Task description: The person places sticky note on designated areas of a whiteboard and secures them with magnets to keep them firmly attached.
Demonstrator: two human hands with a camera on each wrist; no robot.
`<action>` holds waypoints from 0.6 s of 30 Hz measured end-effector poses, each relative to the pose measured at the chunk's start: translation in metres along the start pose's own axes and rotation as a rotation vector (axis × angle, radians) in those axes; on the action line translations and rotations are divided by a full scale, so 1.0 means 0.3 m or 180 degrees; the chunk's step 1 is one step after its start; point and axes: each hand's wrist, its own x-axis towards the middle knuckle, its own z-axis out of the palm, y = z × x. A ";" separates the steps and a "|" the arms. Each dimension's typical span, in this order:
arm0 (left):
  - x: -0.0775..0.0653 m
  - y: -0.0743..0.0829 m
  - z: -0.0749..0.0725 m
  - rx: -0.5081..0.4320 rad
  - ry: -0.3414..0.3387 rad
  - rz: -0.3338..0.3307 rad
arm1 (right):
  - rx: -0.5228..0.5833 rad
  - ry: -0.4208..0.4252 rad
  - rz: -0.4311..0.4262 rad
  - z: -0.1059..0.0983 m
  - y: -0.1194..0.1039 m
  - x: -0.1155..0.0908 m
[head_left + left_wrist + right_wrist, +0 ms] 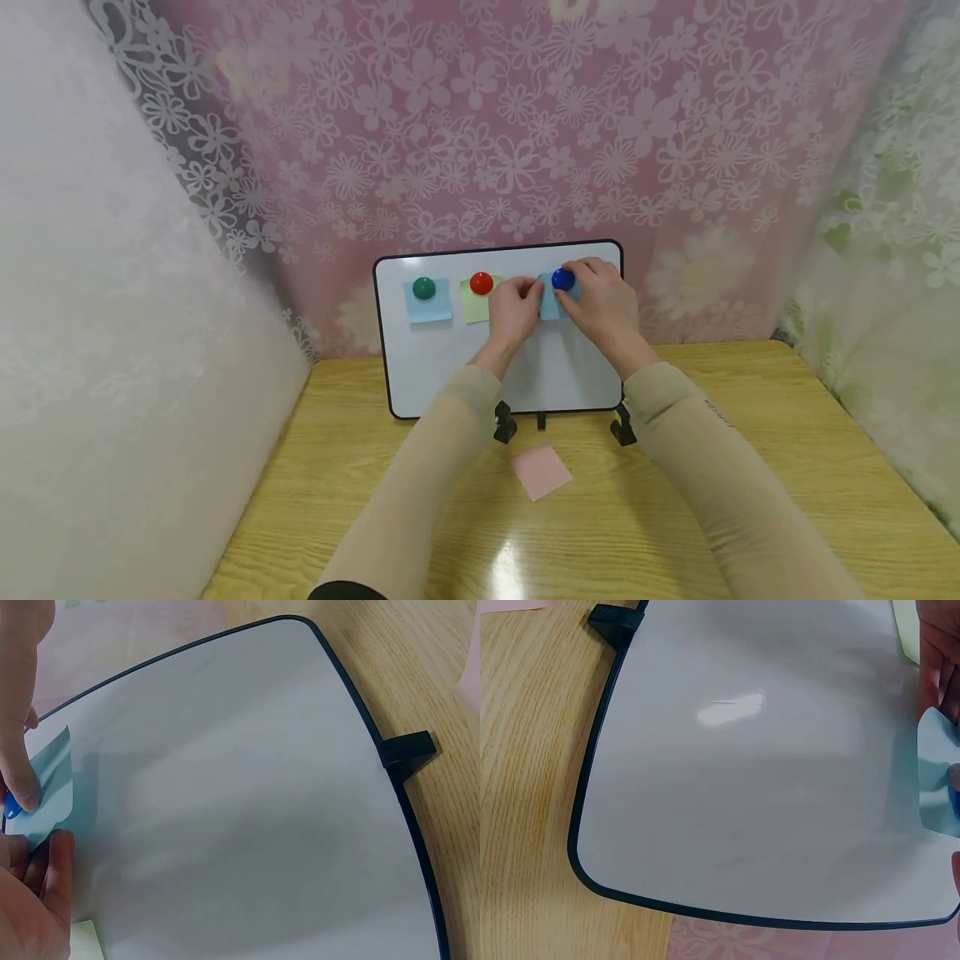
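Observation:
A small whiteboard with a dark rim leans upright on the table. On its upper right lies a blue sticky note. My right hand pinches a round blue magnet against that note. At the note's left edge, my left hand pinches the paper between thumb and finger. The note's edge bows away from the board in the left wrist view. Further left, a red magnet sits on a yellow-green note, partly behind my left hand. A green magnet sits on a light blue note.
A pink sticky note lies on the wooden table in front of the board. Black feet stand under the board's lower edge. Behind it hangs a pink flowered backdrop, with a pale wall on the left.

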 end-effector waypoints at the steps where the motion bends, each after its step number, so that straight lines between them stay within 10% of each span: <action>1: 0.000 -0.001 0.000 0.0005 0.0002 0.0006 | -0.0002 -0.0002 0.0007 0.000 0.000 0.001; 18: -0.004 0.002 0.002 0.0036 -0.0010 0.0013 | -0.0067 -0.0058 0.0112 0.002 0.002 -0.001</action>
